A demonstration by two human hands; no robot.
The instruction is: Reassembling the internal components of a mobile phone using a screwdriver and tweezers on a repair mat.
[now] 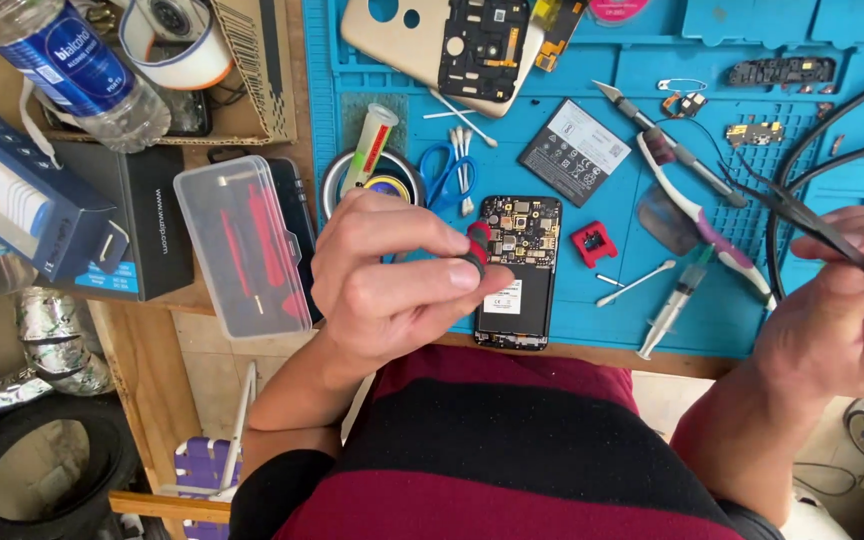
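My left hand [392, 280] pinches a small round red-and-black part [478, 250] between thumb and fingers, just left of an opened phone [520, 275] that lies on the blue work mat [612, 300] with its circuit board bare. My right hand [847, 320] is at the right edge and grips black tweezers [802, 215], whose tips point left over the mat. A flat battery [577, 152] lies beyond the phone. A gold back cover with a black frame [452, 45] lies at the mat's far edge.
On the mat lie a small red square part [592, 243], cotton swabs [637, 284], a syringe [674, 308], a toothbrush [702, 220], a craft knife [667, 145] and blue scissors [449, 175]. A clear plastic case [242, 245], dark boxes [22, 200] and a water bottle [72, 70] crowd the left.
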